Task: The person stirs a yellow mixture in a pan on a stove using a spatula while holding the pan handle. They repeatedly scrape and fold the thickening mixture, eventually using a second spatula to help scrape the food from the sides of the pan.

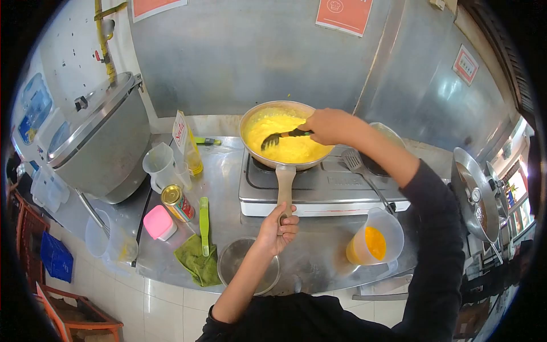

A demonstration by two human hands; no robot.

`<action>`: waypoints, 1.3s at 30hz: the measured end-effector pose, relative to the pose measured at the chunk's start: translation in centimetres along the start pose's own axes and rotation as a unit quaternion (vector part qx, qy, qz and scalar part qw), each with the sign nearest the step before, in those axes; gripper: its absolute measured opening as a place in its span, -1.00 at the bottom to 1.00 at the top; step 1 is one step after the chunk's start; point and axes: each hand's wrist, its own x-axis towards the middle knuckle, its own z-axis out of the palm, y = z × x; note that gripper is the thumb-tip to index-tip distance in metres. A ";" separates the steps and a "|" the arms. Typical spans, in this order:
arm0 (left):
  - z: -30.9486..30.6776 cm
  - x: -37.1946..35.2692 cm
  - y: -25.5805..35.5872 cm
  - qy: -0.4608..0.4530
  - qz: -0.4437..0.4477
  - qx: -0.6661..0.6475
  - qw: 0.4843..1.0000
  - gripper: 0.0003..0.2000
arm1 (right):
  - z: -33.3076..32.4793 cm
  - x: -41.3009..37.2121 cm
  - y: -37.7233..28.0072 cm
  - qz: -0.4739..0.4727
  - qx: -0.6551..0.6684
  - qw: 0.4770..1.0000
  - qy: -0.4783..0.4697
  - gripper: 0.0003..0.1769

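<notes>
My left hand (277, 230) is closed around the beige handle of a frying pan (247, 115), which sits on the left burner of a gas stove (319, 191). Soft yellow scrambled egg (296, 149) fills the pan. Over the pan's right rim, my right hand (325, 126) grips a black slotted spatula (272, 139), its head down in the egg. Below the stove's right side stands a translucent measuring jug (393, 236) with beaten egg (374, 244) inside.
A slotted metal turner (354, 162) leans across the stove's right side. Left of the stove are an oil pouch (191, 148), a clear jug (160, 162), a tin can (178, 203), a pink-lidded tub (159, 222), green tongs (204, 227), a green cloth (198, 262) and a big pot (108, 142).
</notes>
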 end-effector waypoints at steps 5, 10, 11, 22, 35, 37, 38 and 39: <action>0.5 -0.1 0.1 0.007 0.004 -0.011 1.000 -0.76 | 2.1 4.9 -0.1 0.041 0.015 0.998 0.052 -0.67; 0.1 0.1 0.0 -0.003 0.011 -0.015 1.000 -0.77 | 4.4 7.3 -1.5 0.095 -0.005 0.986 0.140 -0.78; 0.0 0.1 0.0 -0.001 0.008 -0.013 1.000 -0.77 | 4.8 7.4 -1.9 0.113 0.005 0.975 0.191 -0.81; -0.7 0.5 0.1 -0.044 -0.012 -0.024 0.999 -0.77 | 1.1 0.2 0.4 0.074 -0.054 0.996 -0.016 -0.68; -0.5 0.2 0.1 -0.014 -0.004 0.002 1.000 -0.76 | -0.1 -1.3 -0.7 0.060 -0.130 0.989 0.032 -0.82; -0.5 0.2 0.0 -0.023 0.001 -0.001 1.000 -0.76 | 1.0 1.0 0.0 0.080 -0.122 0.989 0.024 -0.82; -0.5 0.2 0.0 -0.022 0.000 0.002 1.000 -0.76 | 1.1 1.8 0.3 0.100 -0.119 0.988 0.017 -0.82; -0.4 0.3 0.1 -0.025 0.001 -0.001 1.000 -0.76 | 1.2 2.2 0.7 0.101 -0.119 0.988 0.019 -0.82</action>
